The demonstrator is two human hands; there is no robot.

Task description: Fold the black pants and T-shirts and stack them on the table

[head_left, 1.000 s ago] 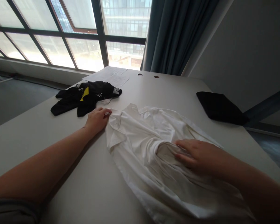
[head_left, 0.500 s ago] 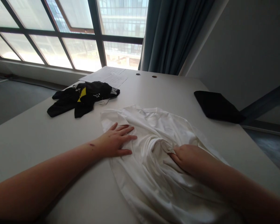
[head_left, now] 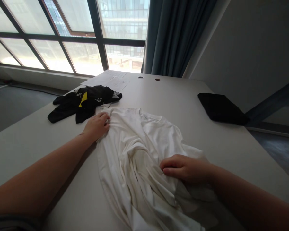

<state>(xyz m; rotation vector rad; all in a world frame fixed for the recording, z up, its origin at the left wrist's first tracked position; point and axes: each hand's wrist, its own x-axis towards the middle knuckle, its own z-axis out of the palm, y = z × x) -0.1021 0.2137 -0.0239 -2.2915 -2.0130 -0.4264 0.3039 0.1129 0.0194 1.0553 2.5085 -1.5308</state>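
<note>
A white T-shirt (head_left: 156, 134) lies crumpled on the white table, its neckline toward the far side and its lower part twisted into deep folds near me. At the shirt's left sleeve, my left hand (head_left: 96, 125) has its fingers curled over the cloth. My right hand (head_left: 180, 168) is closed on the fabric at the right side of the shirt's body, thumb and fingers together. Part of the cloth beneath the right hand is hidden by it and in shadow.
A black garment with a yellow patch (head_left: 83, 99) lies at the left, close to the shirt's sleeve. Printed paper sheets (head_left: 110, 78) are behind it. A folded black cloth (head_left: 223, 109) sits at the table's right edge. Window and curtain (head_left: 173, 35) stand beyond.
My left hand has moved left and away from me to the sleeve, its fingers now curled. The shirt has shifted left and spread out; my right hand has come slightly left and nearer.
</note>
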